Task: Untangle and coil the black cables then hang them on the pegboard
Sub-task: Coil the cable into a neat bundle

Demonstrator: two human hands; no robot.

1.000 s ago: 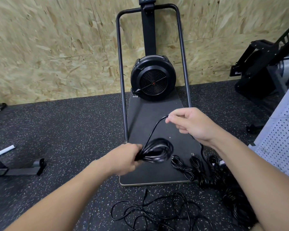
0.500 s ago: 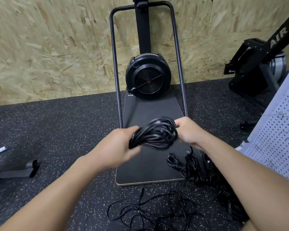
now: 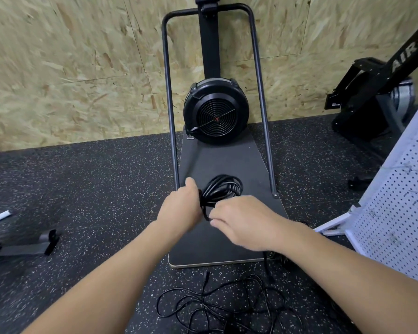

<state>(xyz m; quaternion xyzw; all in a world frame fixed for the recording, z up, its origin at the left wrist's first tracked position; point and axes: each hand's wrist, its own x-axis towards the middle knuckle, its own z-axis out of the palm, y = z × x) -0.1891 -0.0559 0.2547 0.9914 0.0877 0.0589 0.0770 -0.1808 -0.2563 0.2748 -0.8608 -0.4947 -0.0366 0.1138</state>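
1. Right now the left hand [image 3: 182,208], at the centre of the frame, has its fingers curled round one side of the coiled cable [image 3: 221,189], whose loops fan out above both hands over the dark platform [image 3: 227,162] of the fan machine [image 3: 216,112].
2. Just right of it, the right hand [image 3: 241,221] pinches a strand at the lower edge of the coil, apparently the free tail being wrapped round the bundle. If that pinch slips, the wrap would likely spring loose and the loops open out.
3. Only one side of the coil is held, so the far loops hang free. A loose grip could let a few drop and cross over each other, putting tangles back in.
4. A loose cable [image 3: 217,307] sprawls on the speckled floor at the bottom centre, with its plug toward the platform edge. Should the tail in hand run down into that mess, pulling it could drag the mess up and knot it.
5. More dark cables [image 3: 279,255] show just under the right forearm, lower right; how many, and whether they are bundled, I cannot tell. An arm sweeping back could catch them.
6. The pegboard [image 3: 401,201] leans at the right edge, and no hooks can be made out on it. A thick, untied coil might slide off when hung.
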